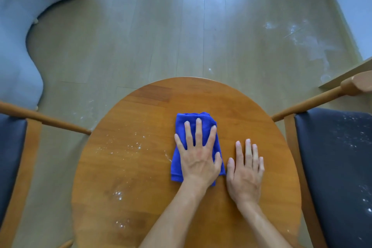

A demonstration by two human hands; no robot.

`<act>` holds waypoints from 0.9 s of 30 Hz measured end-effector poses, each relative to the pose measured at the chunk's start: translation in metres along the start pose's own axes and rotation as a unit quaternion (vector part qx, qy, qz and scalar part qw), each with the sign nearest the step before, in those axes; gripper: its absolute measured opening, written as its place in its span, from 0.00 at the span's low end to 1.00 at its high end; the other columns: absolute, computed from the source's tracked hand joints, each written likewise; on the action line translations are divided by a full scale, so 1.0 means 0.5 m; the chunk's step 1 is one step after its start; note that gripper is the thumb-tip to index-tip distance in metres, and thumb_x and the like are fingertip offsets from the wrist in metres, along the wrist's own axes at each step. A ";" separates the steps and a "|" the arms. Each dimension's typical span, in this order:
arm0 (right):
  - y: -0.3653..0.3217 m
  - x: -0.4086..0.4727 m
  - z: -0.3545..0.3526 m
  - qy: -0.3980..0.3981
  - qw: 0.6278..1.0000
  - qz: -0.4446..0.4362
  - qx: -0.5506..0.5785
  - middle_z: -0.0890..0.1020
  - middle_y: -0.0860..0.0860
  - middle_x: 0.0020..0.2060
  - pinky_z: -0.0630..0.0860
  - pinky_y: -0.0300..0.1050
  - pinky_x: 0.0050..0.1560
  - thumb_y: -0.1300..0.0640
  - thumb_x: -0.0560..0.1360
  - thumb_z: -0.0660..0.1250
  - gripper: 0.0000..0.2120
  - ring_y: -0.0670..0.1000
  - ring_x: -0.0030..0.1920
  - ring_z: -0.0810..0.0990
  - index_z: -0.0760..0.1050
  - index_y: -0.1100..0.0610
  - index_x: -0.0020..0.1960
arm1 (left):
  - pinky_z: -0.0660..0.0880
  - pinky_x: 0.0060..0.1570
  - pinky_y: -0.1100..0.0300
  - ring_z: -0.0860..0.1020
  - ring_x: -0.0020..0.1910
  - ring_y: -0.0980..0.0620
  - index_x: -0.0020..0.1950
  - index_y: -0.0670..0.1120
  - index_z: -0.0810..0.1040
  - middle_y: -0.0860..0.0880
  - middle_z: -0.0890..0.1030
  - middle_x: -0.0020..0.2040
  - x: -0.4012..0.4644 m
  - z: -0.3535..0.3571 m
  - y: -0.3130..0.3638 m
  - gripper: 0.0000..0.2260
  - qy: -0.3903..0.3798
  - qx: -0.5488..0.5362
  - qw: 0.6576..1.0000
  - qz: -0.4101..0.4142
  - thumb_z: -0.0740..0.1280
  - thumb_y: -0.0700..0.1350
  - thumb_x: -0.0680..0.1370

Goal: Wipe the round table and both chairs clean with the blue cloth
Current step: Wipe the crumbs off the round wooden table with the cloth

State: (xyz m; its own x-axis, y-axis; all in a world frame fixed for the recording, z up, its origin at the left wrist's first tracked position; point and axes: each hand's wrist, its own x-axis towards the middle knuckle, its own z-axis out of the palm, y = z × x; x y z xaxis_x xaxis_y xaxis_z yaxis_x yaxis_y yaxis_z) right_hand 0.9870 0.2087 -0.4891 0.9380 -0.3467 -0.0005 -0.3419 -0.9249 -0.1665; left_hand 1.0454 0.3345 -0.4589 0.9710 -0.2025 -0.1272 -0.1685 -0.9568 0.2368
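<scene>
The round wooden table [141, 177] fills the lower middle of the view. White powdery specks lie on its left half. The folded blue cloth [181, 123] lies a little right of the table's centre. My left hand [199, 155] presses flat on the cloth, fingers spread, thumb at its right edge. My right hand [245, 171] rests flat on the bare wood just right of the cloth and holds nothing. The left chair [12, 147] and the right chair [332, 157] have dark seats and wooden frames. White specks dot the right seat.
A light grey sofa [24, 26] curves along the far left. The wooden floor [181, 26] beyond the table carries white dusty smears, mostly at the far right. A pale wall or cabinet [354, 6] stands at the far right.
</scene>
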 end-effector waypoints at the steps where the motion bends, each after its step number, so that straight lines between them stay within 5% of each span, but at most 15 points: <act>1: 0.001 0.000 0.001 0.005 1.000 -0.002 -0.004 0.63 0.58 0.75 0.56 0.58 0.72 0.49 0.78 0.51 0.26 0.57 0.75 0.60 0.65 0.57 0.74 | 0.61 0.67 0.30 0.57 0.76 0.36 0.75 0.54 0.64 0.43 0.59 0.78 0.002 0.002 0.002 0.32 0.002 0.007 1.000 0.006 0.61 0.55 0.71; 6: 0.001 -0.001 0.000 0.008 1.000 -0.004 0.004 0.63 0.57 0.75 0.56 0.59 0.72 0.48 0.78 0.50 0.27 0.58 0.75 0.60 0.66 0.57 0.73 | 0.65 0.66 0.34 0.61 0.75 0.38 0.72 0.54 0.69 0.45 0.65 0.76 0.006 -0.023 -0.118 0.30 0.041 -0.009 0.997 0.065 0.61 0.47 0.69; 12: -0.007 -0.001 -0.001 0.013 1.000 0.011 0.020 0.62 0.57 0.75 0.54 0.59 0.73 0.48 0.78 0.49 0.27 0.57 0.76 0.58 0.65 0.57 0.74 | 0.67 0.64 0.35 0.62 0.74 0.36 0.72 0.49 0.70 0.43 0.66 0.75 -0.044 -0.092 -0.464 0.29 0.081 -0.020 0.988 -0.128 0.56 0.51 0.70; 16: -0.009 -0.003 0.001 0.017 1.000 0.010 0.016 0.62 0.58 0.75 0.54 0.60 0.73 0.49 0.78 0.49 0.27 0.58 0.76 0.57 0.64 0.58 0.74 | 0.67 0.64 0.35 0.63 0.73 0.37 0.71 0.47 0.71 0.42 0.65 0.75 -0.104 -0.082 -0.437 0.29 0.113 -0.033 0.969 -0.217 0.55 0.51 0.70; 23: 0.001 -0.004 0.005 0.030 0.999 0.001 0.013 0.63 0.58 0.74 0.56 0.61 0.71 0.49 0.78 0.50 0.27 0.59 0.75 0.60 0.66 0.58 0.73 | 0.63 0.67 0.38 0.61 0.76 0.42 0.72 0.56 0.70 0.48 0.64 0.76 -0.165 0.002 -0.061 0.32 0.060 -0.065 0.991 0.099 0.65 0.50 0.66; 27: 0.005 -0.003 0.007 0.032 0.999 -0.005 0.015 0.63 0.58 0.75 0.57 0.61 0.71 0.49 0.78 0.50 0.27 0.59 0.75 0.59 0.65 0.57 0.73 | 0.63 0.68 0.38 0.60 0.76 0.43 0.72 0.56 0.70 0.49 0.64 0.76 -0.151 0.002 -0.120 0.32 0.049 -0.050 0.985 0.157 0.65 0.48 0.67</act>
State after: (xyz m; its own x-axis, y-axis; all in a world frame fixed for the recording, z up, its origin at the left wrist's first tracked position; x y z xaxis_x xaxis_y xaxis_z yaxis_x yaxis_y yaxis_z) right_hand 0.9851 0.2074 -0.4929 0.9354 -0.3476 0.0648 -0.3298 -0.9237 -0.1951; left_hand 0.9819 0.4070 -0.4644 0.8866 -0.4587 0.0590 -0.4494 -0.8243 0.3443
